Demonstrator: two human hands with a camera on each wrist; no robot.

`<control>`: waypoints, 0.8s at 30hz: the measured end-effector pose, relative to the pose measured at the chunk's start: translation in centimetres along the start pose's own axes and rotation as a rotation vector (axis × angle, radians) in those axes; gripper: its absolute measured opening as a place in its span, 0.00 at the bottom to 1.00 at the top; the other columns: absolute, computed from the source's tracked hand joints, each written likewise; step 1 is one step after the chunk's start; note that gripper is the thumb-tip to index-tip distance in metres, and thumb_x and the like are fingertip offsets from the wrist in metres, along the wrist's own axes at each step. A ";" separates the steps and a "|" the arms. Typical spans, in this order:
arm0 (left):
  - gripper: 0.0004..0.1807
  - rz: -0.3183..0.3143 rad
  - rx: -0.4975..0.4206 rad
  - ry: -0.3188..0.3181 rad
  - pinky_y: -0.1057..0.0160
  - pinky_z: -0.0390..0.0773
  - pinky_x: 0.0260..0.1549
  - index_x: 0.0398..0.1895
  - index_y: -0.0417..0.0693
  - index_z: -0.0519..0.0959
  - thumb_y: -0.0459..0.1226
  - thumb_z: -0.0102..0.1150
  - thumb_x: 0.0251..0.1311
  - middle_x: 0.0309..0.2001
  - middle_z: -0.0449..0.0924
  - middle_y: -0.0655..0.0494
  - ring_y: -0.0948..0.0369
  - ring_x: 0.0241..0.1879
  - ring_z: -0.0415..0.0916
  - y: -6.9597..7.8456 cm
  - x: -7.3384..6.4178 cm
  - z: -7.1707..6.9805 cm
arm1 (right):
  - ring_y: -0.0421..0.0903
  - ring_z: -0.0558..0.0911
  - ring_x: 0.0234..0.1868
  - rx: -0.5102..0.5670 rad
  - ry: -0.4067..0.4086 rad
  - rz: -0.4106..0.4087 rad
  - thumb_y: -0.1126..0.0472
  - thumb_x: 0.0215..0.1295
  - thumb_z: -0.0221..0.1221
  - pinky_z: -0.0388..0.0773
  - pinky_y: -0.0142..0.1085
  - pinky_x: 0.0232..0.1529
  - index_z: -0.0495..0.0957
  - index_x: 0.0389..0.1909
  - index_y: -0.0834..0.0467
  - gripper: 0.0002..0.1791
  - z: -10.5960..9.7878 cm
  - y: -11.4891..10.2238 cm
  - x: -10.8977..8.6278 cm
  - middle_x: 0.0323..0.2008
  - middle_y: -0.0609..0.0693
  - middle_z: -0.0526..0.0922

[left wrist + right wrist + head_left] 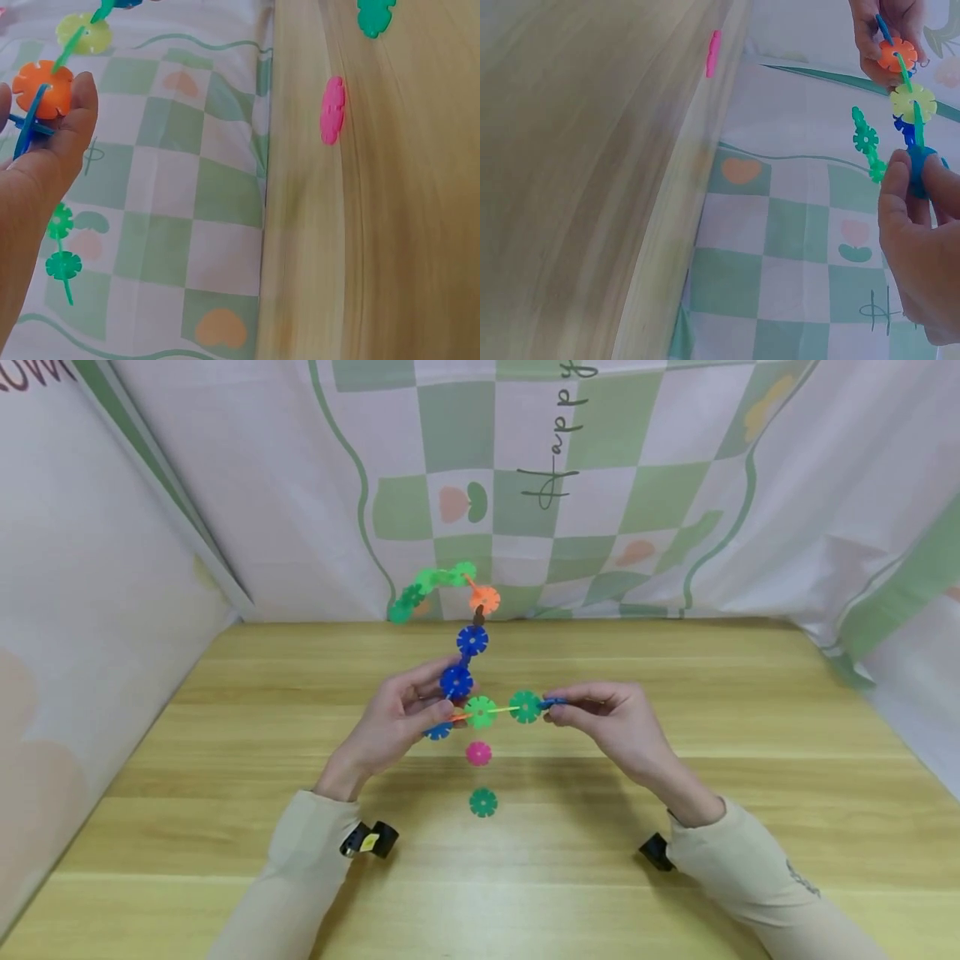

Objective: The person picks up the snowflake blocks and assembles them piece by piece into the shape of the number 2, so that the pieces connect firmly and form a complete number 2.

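Observation:
Notched plastic snowflake discs are joined edge to edge into a bent chain point(456, 682), raised above the table. My left hand point(386, 727) grips it near the bend, around blue discs and an orange disc point(45, 90). From there, blue, brown, orange and green discs curve up and away to the left. The other stretch runs rightward through a light green disc point(480, 712), a yellow disc point(913, 103) and a green disc point(526, 707). At its right end my right hand point(618, 727) pinches a blue disc point(920, 169) between thumb and fingers, partly covering it.
A loose pink disc point(478, 753) and a loose green disc point(483, 802) lie on the wooden table point(225, 793), below and nearer than the chain. Behind the table hangs a green-and-white checked curtain point(525, 435). White cloth point(90, 568) borders the left side.

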State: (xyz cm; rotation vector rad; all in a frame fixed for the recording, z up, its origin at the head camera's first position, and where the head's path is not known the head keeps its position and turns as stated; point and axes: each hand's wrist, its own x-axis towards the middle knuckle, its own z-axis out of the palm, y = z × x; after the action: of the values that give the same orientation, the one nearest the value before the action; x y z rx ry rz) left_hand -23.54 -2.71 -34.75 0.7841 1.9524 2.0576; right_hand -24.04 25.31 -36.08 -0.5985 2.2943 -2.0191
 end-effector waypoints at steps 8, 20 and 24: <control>0.30 0.011 0.046 0.015 0.61 0.75 0.52 0.71 0.32 0.55 0.21 0.46 0.66 0.60 0.69 0.30 0.48 0.59 0.72 -0.1 0.1 0.4 | 0.43 0.86 0.34 -0.001 0.062 -0.120 0.75 0.59 0.61 0.82 0.35 0.39 0.81 0.38 0.74 0.07 0.4 0.5 0.0 0.32 0.47 0.87; 0.29 0.011 0.102 0.024 0.60 0.77 0.50 0.70 0.33 0.58 0.21 0.47 0.66 0.58 0.71 0.32 0.48 0.56 0.74 -0.6 0.2 0.5 | 0.40 0.84 0.27 -0.143 0.100 -0.264 0.78 0.56 0.62 0.78 0.29 0.23 0.84 0.33 0.70 0.05 0.9 0.6 -0.1 0.29 0.57 0.86; 0.29 0.003 0.121 0.025 0.61 0.78 0.49 0.70 0.33 0.59 0.21 0.48 0.66 0.58 0.72 0.32 0.50 0.55 0.75 -0.7 0.3 0.6 | 0.37 0.83 0.26 -0.203 0.118 -0.347 0.80 0.52 0.64 0.76 0.27 0.22 0.85 0.30 0.68 0.07 1.1 0.8 0.0 0.29 0.60 0.85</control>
State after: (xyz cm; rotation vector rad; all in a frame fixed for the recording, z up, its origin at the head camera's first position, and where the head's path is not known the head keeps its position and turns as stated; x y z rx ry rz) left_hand -23.60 -1.98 -35.36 0.7900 2.1063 1.9758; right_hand -23.94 24.38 -37.01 -0.9773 2.6449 -2.0128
